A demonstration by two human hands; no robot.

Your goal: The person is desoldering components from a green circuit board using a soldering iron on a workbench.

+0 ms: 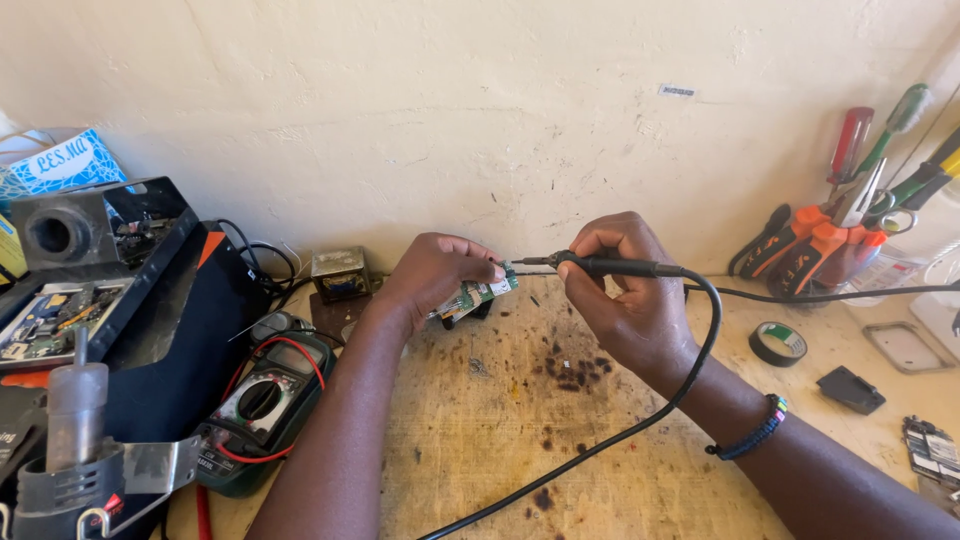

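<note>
Workbench (620, 470): a scorched, stained wooden top is seen, backed by a pale wall; the widest open patch lies in the middle, just below the hands.
Left clutter: a black station box (90, 260) and a green meter (262, 405) with red leads are crowded near the left forearm – little room is left on that side.
Right clutter: a holder of pliers and screwdrivers (840, 225) stands at the wall, with a roll of tape (778, 343) and a small black part (850, 389) well apart from the work.
Right hand (625, 300): it is closed in a pen grip around the black handle of the soldering iron (620, 266), whose tip is brought to the board's edge.
Cable (640, 425): it loops from the iron across the bench toward the viewer and could drag (it looks stiff enough to tug the tip).
Left hand (435, 275): it is closed on the small green circuit board (478, 292), held just above the bench.
Board handling: it is judged light, stiff and fragile – best pinched by its bare edges, away from the hot tip.
</note>
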